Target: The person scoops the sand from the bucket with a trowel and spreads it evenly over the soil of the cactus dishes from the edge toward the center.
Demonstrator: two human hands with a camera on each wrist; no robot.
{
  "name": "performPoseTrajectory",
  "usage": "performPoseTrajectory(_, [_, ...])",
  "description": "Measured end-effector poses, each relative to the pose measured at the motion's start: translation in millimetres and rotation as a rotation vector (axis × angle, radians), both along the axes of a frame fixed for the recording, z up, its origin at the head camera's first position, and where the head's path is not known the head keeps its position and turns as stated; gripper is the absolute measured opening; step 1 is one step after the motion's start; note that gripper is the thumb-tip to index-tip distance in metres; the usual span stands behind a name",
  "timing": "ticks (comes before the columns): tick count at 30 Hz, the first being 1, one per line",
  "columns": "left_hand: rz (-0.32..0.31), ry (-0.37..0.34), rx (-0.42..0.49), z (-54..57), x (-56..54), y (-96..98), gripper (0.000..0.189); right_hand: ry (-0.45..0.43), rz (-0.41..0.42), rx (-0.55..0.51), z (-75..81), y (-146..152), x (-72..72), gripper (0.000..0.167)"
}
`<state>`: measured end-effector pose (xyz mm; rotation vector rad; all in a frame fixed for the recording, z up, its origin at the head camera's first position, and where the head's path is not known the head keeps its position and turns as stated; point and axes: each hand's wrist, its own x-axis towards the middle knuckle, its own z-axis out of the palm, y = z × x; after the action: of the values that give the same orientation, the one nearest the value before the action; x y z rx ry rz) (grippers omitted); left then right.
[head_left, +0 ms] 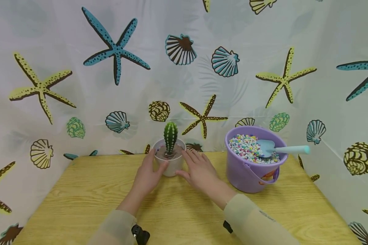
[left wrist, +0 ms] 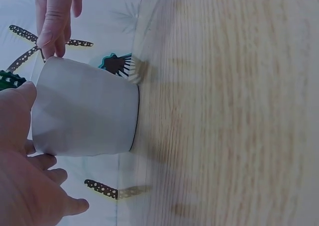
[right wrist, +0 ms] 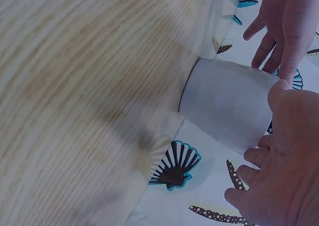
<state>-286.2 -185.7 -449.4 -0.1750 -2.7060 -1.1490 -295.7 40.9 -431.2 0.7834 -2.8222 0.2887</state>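
Observation:
A small green cactus (head_left: pixel 170 136) stands upright in a white pot (head_left: pixel 171 168) on the table. Brownish soil-like fill surrounds its base. At the pot's left side, my left hand (head_left: pixel 148 175) touches it, the thumb near the front rim and the other fingers fairly straight along the side. My right hand (head_left: pixel 199 169) lies against the right side, fingers extended and spread. In the left wrist view the pot (left wrist: pixel 87 109) appears sideways between the two hands. From the right wrist, the thumb and some fingertips of my right hand (right wrist: pixel 294 151) lie at the pot's side.
To the right stands a purple bucket (head_left: pixel 248 177) of small multicoloured beads (head_left: pixel 246 146). A light blue scoop (head_left: pixel 273 149) rests in the beads, its handle over the rim. Behind the wood-grain table (head_left: pixel 89 190) hangs a white curtain (head_left: pixel 159 85) printed with starfish and shells.

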Motion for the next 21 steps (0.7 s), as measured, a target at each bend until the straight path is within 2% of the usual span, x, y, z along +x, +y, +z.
performPoseTrajectory(14, [-0.036, 0.016, 0.003, -6.6, 10.9, 3.9, 0.088, 0.032, 0.035, -0.036, -4.6, 14.2, 10.3, 0.079])
performPoseTrajectory(21, [-0.054, 0.026, 0.004, -9.7, 19.7, 5.3, 0.089, 0.057, 0.064, -0.059, -7.2, 20.8, 18.4, 0.08])
